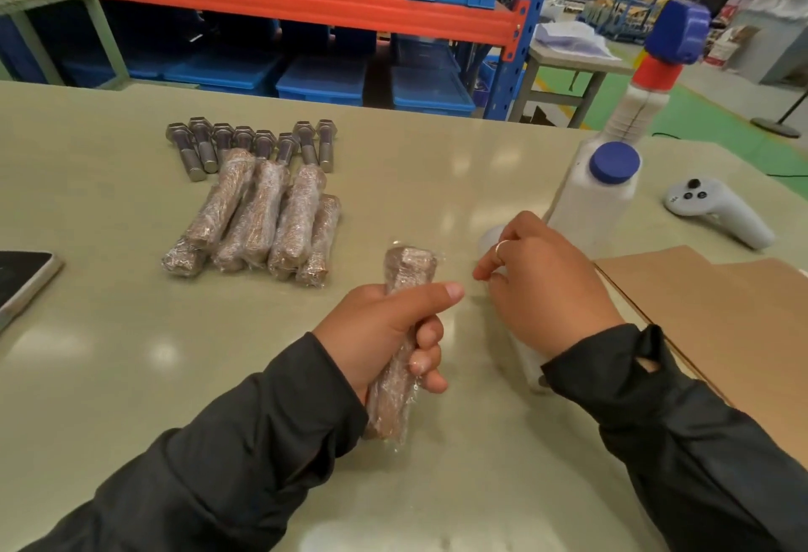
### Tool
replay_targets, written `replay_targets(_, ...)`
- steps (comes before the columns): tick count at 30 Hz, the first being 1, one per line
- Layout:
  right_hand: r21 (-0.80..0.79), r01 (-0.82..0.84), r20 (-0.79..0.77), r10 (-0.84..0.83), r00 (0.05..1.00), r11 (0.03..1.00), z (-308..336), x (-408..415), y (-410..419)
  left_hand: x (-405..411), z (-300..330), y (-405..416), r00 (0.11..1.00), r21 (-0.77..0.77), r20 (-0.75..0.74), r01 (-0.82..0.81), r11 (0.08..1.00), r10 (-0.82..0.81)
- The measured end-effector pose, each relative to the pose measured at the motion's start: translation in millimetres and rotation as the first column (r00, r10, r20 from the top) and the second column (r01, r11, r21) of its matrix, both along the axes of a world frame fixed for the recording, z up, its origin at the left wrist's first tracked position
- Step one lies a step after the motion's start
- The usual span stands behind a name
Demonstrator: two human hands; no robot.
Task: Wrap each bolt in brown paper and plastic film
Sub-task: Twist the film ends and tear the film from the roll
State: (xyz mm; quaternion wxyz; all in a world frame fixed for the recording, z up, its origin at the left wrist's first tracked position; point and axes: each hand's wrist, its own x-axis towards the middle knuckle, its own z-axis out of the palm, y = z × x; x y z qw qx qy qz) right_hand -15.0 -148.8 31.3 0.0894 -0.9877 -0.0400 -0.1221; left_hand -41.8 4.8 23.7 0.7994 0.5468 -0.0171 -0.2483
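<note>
Head view: wrapped bolt gripped in left hand, right hand on film

Head camera, looking down on pale green table [131, 376]. Left hand [384, 333] curled tight round wrapped bolt [404, 285], thumb lying across top, fingers closed under; bolt tilted, head end up and away, lower end sticking out below fist, brown paper and clear film already on. Right hand [546, 280] just right of wrapped bolt, not touching it, fingers bent inward, ring on one finger; seems to pinch clear plastic film [494, 324], grip hard to tell, film nearly invisible. Film roll [529, 363] mostly hidden under right wrist. Beyond wrapped bolt and to its left: pile of finished bundles [262, 219], lying side by side, some stacked. Behind pile, farther from wrapped bolt: row of bare bolts [249, 145], heads away. Right of wrapped bolt, past right hand: brown paper sheets [721, 311] flat on table. Beyond right hand: white spray bottle [599, 197], blue cap, upright. Farther right: white controller [717, 210]. Far left of wrapped bolt at table edge: dark tablet [22, 280]. Dark sleeves on both arms.
</note>
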Motion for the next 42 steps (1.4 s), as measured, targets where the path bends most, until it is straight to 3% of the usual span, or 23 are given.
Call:
replay_targets(4, -0.202, 0.065, -0.203, -0.107, 0.973, 0.977, 17, 5, 14, 1, -1, 0, 0.999, -0.042, -0.049, -0.018, 0.999, 0.016)
replay_targets(9, -0.2, -0.285, -0.472, 0.163, 0.866, 0.937, 47, -4, 21, -1, 1, 4, 0.994, -0.008, -0.074, 0.083, 0.997, -0.084)
replay_targets(11, -0.065, -0.309, -0.42, 0.255, 0.871, 0.949, 56, -7, 28, -2, 4, 6, 0.988, -0.052, -0.096, 0.114, 0.992, -0.118)
replay_targets(12, 0.087, -0.293, -0.331, 0.305, 0.893, 0.952, 58, -9, 30, -1, 6, 7, 0.982, -0.094, -0.117, 0.141, 0.986, -0.151)
replay_targets(13, 0.299, -0.28, -0.24, 0.356, 0.903, 0.912, 59, -11, 31, -1, 7, 8, 0.97, -0.136, -0.144, 0.175, 0.975, -0.194)
replay_targets(14, 0.524, -0.267, -0.169, 0.406, 0.898, 0.809, 60, -15, 32, 0, 9, 10, 0.955, -0.175, -0.165, 0.218, 0.96, -0.247)
replay_targets(15, 0.659, -0.257, -0.142, 0.452, 0.88, 0.707, 59, -18, 32, 1, 10, 11, 0.939, -0.21, -0.175, 0.259, 0.943, -0.297)
replay_targets(16, 0.683, -0.283, -0.135, 0.497, 0.857, 0.673, 57, -19, 33, 2, 11, 13, 0.924, -0.246, -0.17, 0.297, 0.923, -0.343)
replay_targets(21, 0.659, -0.41, -0.082, 0.601, 0.795, 0.631, 49, -18, 30, -5, 13, 17, 0.837, -0.322, -0.093, 0.487, 0.812, -0.539)
replay_targets(24, 0.511, -0.469, -0.008, 0.549, 0.836, 0.72, 48, -13, 27, -6, 12, 13, 0.821, -0.316, -0.102, 0.509, 0.801, -0.562)
replay_targets(26, 0.374, -0.447, 0.07, 0.456, 0.887, 0.813, 47, -10, 26, -3, 11, 12, 0.877, -0.114, -0.075, 0.465, 0.878, -0.474)
replay_targets(28, 0.274, -0.344, 0.127, 0.321, 0.939, 0.898, 43, -6, 25, -1, 5, 9, 0.941, 0.303, 0.115, 0.272, 0.914, -0.318)
replay_targets(29, 0.275, -0.279, 0.123, 0.254, 0.959, 0.92, 42, -3, 24, -1, 2, 7, 0.926, 0.516, 0.266, 0.098, 0.851, -0.268)
replay_targets(30, 0.284, -0.223, 0.088, 0.206, 0.975, 0.933, 40, 0, 23, -2, -1, 6, 0.892, 0.634, 0.38, -0.058, 0.771, -0.245)
replay_targets(31, 0.287, -0.198, 0.052, 0.191, 0.98, 0.937, 38, 0, 21, -2, -4, 5, 0.881, 0.655, 0.417, -0.122, 0.746, -0.223)
replay_targets(32, 0.292, -0.216, 0.037, 0.215, 0.976, 0.932, 37, 0, 20, -3, -5, 6, 0.899, 0.605, 0.386, -0.078, 0.793, -0.205)
replay_targets(34, 0.34, -0.356, 0.077, 0.351, 0.933, 0.871, 37, -5, 20, -2, -2, 13, 0.958, 0.328, 0.164, 0.171, 0.929, -0.234)
replay_targets(36, 0.38, -0.521, 0.169, 0.496, 0.852, 0.765, 39, -11, 21, 0, 6, 18, 0.929, -0.03, -0.052, 0.365, 0.93, -0.367)
replay_targets(37, 0.368, -0.564, 0.208, 0.526, 0.824, 0.739, 38, -12, 21, 0, 8, 20, 0.905, -0.136, -0.076, 0.406, 0.904, -0.418)
replay_targets(39, 0.32, -0.59, 0.289, 0.517, 0.806, 0.741, 35, -13, 21, -3, 9, 17, 0.895, -0.132, -0.041, 0.435, 0.891, -0.443)
replay_targets(42, 0.264, -0.538, 0.328, 0.45, 0.83, 0.801, 30, -14, 23, -9, 7, 9, 0.924, 0.169, 0.108, 0.347, 0.922, -0.368)
